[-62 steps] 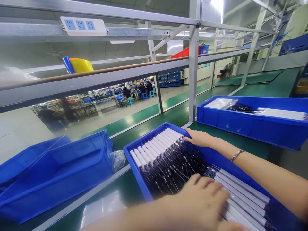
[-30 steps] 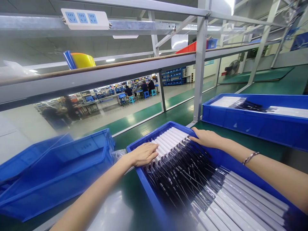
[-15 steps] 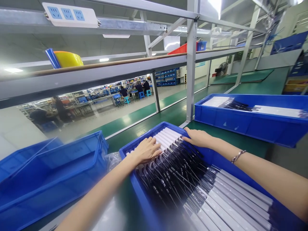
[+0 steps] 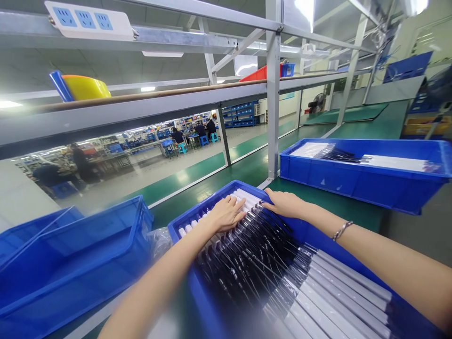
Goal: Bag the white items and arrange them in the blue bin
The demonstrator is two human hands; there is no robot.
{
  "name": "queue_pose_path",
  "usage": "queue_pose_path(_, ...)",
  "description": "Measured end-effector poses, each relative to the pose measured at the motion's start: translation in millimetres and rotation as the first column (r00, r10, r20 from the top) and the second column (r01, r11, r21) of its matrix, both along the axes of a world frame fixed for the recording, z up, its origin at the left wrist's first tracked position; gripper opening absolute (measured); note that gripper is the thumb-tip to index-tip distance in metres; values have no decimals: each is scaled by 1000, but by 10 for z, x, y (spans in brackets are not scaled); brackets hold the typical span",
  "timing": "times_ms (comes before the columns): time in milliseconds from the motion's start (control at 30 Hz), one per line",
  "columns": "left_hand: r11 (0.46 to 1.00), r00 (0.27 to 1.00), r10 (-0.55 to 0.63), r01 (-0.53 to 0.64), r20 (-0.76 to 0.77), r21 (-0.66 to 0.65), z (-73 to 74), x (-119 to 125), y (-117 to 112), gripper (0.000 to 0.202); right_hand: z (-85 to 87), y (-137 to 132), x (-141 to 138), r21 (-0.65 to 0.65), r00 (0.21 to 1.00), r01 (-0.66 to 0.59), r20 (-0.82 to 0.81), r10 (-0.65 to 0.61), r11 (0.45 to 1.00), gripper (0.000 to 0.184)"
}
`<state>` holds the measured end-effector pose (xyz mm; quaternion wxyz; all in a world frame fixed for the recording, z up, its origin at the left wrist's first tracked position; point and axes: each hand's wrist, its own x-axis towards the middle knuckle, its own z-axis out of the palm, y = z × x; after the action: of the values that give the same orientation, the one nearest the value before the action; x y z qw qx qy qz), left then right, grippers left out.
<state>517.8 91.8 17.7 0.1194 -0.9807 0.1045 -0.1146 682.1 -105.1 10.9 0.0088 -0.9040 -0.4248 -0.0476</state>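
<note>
A blue plastic bin (image 4: pixel 231 185) in front of me holds two groups of white tubes with black cables. My left hand (image 4: pixel 228 214) lies palm down across the far white tubes (image 4: pixel 243 195), its fingers stretched and slightly apart. At the bin's far right corner, my right hand (image 4: pixel 284 203) grips the wall, fingers over the rim and thumb inside by the end tube. Black cables (image 4: pixel 254 245) bunch in the middle of the bin. The near white tubes (image 4: pixel 328 292) lie lengthwise toward me. My left palm hides some of the far tubes.
Blue bins (image 4: pixel 116 245) stand at the left, beside clear plastic film (image 4: pixel 158 242). Another blue bin (image 4: pixel 367 183) with white tubes is at the right on the green bench (image 4: pixel 353 207). A metal post (image 4: pixel 273 103) rises behind my bin; a shelf (image 4: pixel 169 96) crosses above.
My left hand has slid slightly right and farther along the far tubes, uncovering tube ends on its left. My right hand keeps its place at the bin's corner. The view has shifted slightly.
</note>
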Motion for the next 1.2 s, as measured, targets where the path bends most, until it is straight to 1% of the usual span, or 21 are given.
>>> queue_pose_path(167,999,1000,1,-1,-5,-34,-20,186,-52,56,0,0,-16,0,1000,13,13,-13,1000,37)
queue_pose_path(267,996,998,-34,30,-46,-89,-77,371,-52,52,0,0,-16,3,1000,14,15,-14,1000,37)
queue_pose_path(333,990,996,-29,17,-83,-143,-100,471,-75,56,4,-3,-11,4,1000,13,11,-13,1000,38)
queue_pose_path(400,979,994,-7,-16,-109,-204,-61,443,-143,61,10,-5,-4,6,1000,10,2,-10,1000,38)
queue_pose_path(433,972,993,0,-28,-116,-233,-12,352,-201,61,13,-4,1,7,1000,9,-3,-9,1000,39)
queue_pose_path(467,966,992,-3,-29,-124,-257,53,201,-274,60,16,-3,5,7,1000,8,-10,-8,1000,39)
queue_pose_path(500,957,991,-21,-18,-132,-289,128,-11,-362,59,18,0,9,7,1000,7,-15,-7,1000,39)
queue_pose_path(533,948,989,-46,0,-137,-318,201,-274,-462,57,21,4,12,7,1000,6,-19,-6,1000,39)
queue_pose_path(567,934,984,-101,43,-145,-354,257,-576,-567,56,23,9,13,7,1000,6,-23,-6,1000,39)
queue_pose_path(600,893,976,-161,81,-147,-442,284,-898,-673,58,26,15,12,8,1000,6,-25,-6,1000,39)
queue_pose_path(633,859,966,-212,111,-149,-500,272,-1219,-772,58,28,21,9,8,1000,7,-25,-7,1000,39)
queue_pose_path(667,832,955,-274,177,-112,-526,219,-1519,-861,61,31,26,5,9,1000,9,-24,-8,1000,38)
queue_pose_path(700,814,939,-328,225,-104,-535,128,-1781,-935,60,34,30,-2,9,1000,10,-23,-10,1000,38)
queue_pose_path(733,816,931,-346,236,-119,-528,10,-1994,-995,52,37,33,-11,10,1000,12,-21,-12,1000,38)
queue_pose_path(767,824,929,-345,230,-136,-518,-119,-2151,-1042,46,40,34,-22,11,1000,14,-18,-14,1000,37)
queue_pose_path(833,841,937,-311,192,-162,-506,-341,-2308,-1106,43,43,34,-46,12,1000,17,-10,-17,1000,37)
queue_pose_path(867,852,942,-287,168,-175,-496,-408,-2322,-1132,43,44,33,-58,12,1000,18,-5,-18,1000,37)
queue_pose_path(900,866,944,-267,146,-195,-478,-436,-2304,-1159,42,44,32,-68,12,1000,20,0,-20,1000,37)
queue_pose_path(967,896,937,-248,125,-246,-425,-381,-2209,-1226,40,44,30,-82,10,1000,21,9,-21,1000,37)
queue_pose_path(1100,962,907,-207,122,-367,-243,-40,-1955,-1420,43,49,26,-80,1,1000,16,16,-16,1000,37)
queue_pose_path(1200,985,879,-169,135,-445,-106,152,-1813,-1538,46,58,20,-73,-5,1000,12,14,-12,1000,38)
